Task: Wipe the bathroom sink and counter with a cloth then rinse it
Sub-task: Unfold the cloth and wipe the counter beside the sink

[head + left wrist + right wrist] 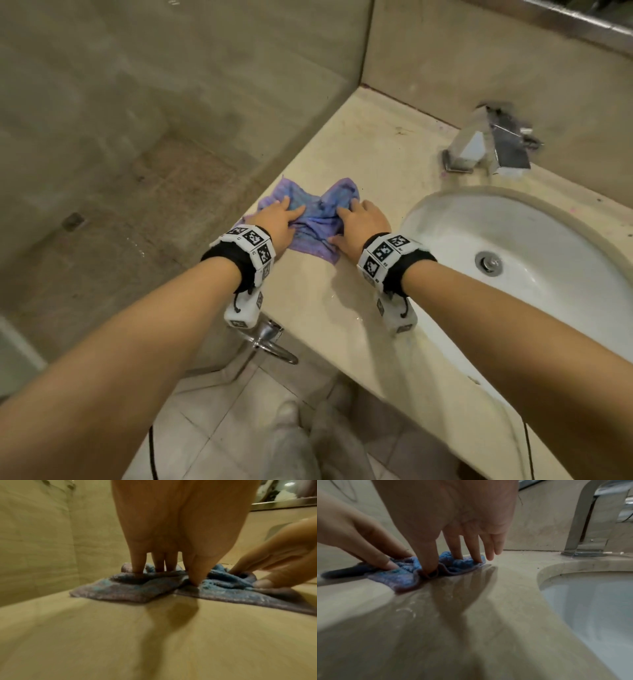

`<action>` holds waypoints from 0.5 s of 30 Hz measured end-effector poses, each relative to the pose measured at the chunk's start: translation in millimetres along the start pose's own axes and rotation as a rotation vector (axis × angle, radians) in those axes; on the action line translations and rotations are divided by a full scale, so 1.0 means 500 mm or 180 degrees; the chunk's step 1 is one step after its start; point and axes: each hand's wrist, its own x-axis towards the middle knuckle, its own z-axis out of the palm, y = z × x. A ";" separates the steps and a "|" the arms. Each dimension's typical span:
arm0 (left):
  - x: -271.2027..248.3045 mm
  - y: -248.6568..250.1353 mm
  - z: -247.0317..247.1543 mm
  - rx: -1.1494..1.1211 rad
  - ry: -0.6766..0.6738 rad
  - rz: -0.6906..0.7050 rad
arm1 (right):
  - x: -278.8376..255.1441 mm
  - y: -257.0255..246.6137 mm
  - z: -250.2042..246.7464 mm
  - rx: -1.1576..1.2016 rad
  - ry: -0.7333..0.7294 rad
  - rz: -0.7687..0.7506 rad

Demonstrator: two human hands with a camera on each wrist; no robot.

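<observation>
Both our hands on the blue-purple cloth (pixel 318 219), left hand (pixel 278 224) and right hand (pixel 362 228) with fingers spread, pressing it bunched onto the beige tabletop (pixel 376 161), left of the white sink (pixel 548 260), faucet (pixel 493 144) behind.

Your left hand (pixel 276 222) and right hand (pixel 361 226) both press straight fingers on the bunched purple-blue cloth (pixel 315 219) on the beige desk (pixel 376 150). The white sink (pixel 534 246) lies at 3 o'clock of it, the chrome faucet (pixel 493 144) at 2 o'clock.

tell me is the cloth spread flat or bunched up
Bunched up: the cloth is ridged between the left hand and right hand, both pressing it on the counter.
</observation>
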 end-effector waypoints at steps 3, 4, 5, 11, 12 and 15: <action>-0.036 -0.004 0.003 0.0258 0.0013 0.0045 | -0.023 -0.003 0.013 -0.0112 -0.0007 0.0024; -0.048 -0.003 0.004 0.0338 -0.0020 0.0053 | -0.033 -0.006 0.018 -0.0129 -0.0027 0.0054; -0.059 -0.003 0.007 0.0394 -0.0062 0.0064 | -0.045 -0.008 0.023 -0.0131 -0.0044 0.0083; -0.137 -0.009 0.039 0.0621 -0.0174 0.0347 | -0.128 -0.032 0.049 -0.0222 -0.0181 0.0143; -0.141 -0.008 0.046 0.0621 -0.0229 0.0406 | -0.135 -0.033 0.048 -0.0197 -0.0235 0.0184; -0.172 -0.019 0.063 0.0393 -0.0283 0.0491 | -0.169 -0.051 0.050 0.0124 -0.0094 0.0310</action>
